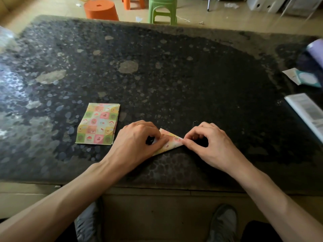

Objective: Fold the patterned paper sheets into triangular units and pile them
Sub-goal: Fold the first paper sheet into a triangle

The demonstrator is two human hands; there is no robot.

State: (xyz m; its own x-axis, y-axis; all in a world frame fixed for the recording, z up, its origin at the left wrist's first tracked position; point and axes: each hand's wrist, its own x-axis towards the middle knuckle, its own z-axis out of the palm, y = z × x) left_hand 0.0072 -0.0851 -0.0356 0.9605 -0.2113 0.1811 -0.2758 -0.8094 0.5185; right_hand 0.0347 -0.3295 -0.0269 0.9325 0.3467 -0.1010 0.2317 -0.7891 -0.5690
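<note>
A dark speckled bench (pixel 157 75) seen from above. Near its front edge, a partly folded patterned sheet (pixel 172 143) lies flat. The left hand (pixel 139 142) presses it down with curled fingers, covering its left part. The right hand (pixel 209 145) pinches its right corner between thumb and forefinger. A stack of patterned sheets (pixel 97 124) lies just left of the hands.

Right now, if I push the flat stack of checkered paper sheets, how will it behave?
The stack of checkered paper sheets looks thin, so probably light and floppy. Its edges sit offset, so sheets may fan apart. The glossy dark table likely lets it slide.
</note>
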